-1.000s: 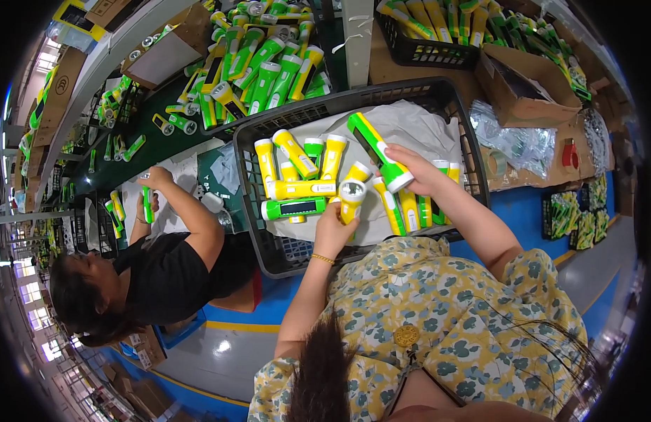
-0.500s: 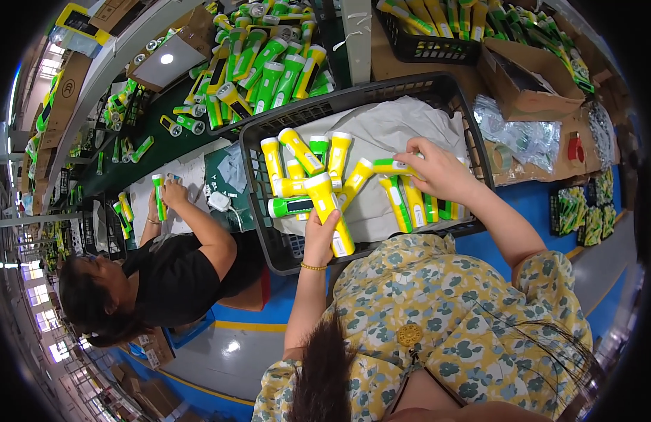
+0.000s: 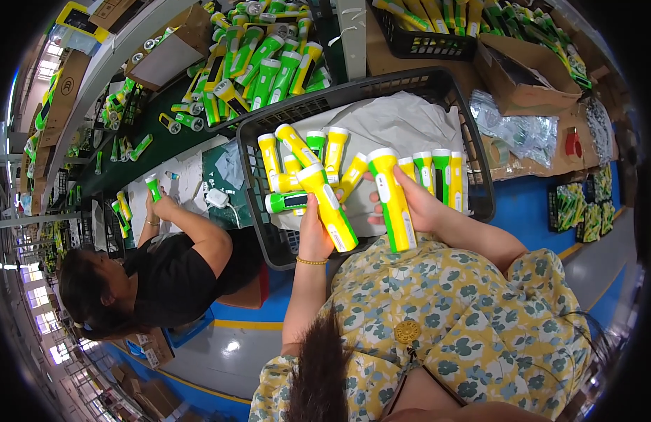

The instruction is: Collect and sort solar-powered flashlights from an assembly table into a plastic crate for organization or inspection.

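Beyond both grips, a black latticed plastic basket (image 3: 473,153) lined with crumpled whitish sheeting (image 3: 403,116) holds loose yellow-and-green flashlights (image 3: 295,148), some partly hidden. Over its near side, the left hand (image 3: 314,228) closes around a smooth, flared plastic flashlight (image 3: 328,209); the right hand (image 3: 422,202) wraps a second such flashlight (image 3: 392,200) alongside.

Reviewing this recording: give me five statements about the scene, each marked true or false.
1. The left hand holds a mostly yellow flashlight. True.
2. The right hand is empty. False: it holds a second yellow flashlight.
3. A whitish sheet lies in the black basket. True.
4. The co-worker's top is floral. False: it is black.
5. Both held flashlights have their wider ends toward the picture's top. True.
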`<state>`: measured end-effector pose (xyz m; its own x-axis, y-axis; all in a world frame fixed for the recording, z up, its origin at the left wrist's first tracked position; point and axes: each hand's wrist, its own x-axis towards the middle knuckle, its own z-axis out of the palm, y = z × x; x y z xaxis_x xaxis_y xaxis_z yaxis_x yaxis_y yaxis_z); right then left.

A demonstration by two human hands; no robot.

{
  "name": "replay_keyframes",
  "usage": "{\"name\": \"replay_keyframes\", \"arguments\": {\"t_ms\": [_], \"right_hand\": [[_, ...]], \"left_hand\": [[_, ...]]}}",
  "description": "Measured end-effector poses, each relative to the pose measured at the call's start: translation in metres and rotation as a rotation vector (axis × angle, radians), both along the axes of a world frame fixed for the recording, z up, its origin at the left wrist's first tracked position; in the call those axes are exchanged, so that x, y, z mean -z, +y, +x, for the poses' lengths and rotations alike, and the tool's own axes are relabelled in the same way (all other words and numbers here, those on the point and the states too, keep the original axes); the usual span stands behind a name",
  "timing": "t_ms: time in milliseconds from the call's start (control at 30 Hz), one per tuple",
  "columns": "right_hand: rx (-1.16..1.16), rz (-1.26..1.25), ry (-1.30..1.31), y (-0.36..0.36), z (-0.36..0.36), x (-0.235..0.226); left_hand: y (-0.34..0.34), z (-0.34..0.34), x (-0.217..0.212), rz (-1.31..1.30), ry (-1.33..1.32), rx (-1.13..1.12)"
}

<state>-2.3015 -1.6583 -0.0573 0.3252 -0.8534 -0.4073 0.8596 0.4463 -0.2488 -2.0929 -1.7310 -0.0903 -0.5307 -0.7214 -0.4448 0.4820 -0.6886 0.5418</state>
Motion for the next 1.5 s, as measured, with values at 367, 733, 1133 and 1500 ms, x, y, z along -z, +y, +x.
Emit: {"name": "replay_keyframes", "arguments": {"t_ms": [367, 733, 1133, 1500], "right_hand": [[0.016, -0.010, 0.306, -0.018, 0.003, -0.006], [0.044, -0.103, 0.646, -0.021, 0.017, -0.013], [-0.007, -0.193, 0.596, -0.012, 0.019, -0.032], [-0.024, -0.274, 0.659, -0.015, 0.020, -0.023]], "left_hand": [[0.003, -0.002, -0.016, 0.072, 0.080, 0.015], [0.003, -0.004, -0.013, 0.122, 0.204, 0.063], [0.011, -0.004, -0.025, 0.202, 0.377, 0.118], [0.013, -0.009, -0.027, 0.324, 0.602, 0.143]]}}
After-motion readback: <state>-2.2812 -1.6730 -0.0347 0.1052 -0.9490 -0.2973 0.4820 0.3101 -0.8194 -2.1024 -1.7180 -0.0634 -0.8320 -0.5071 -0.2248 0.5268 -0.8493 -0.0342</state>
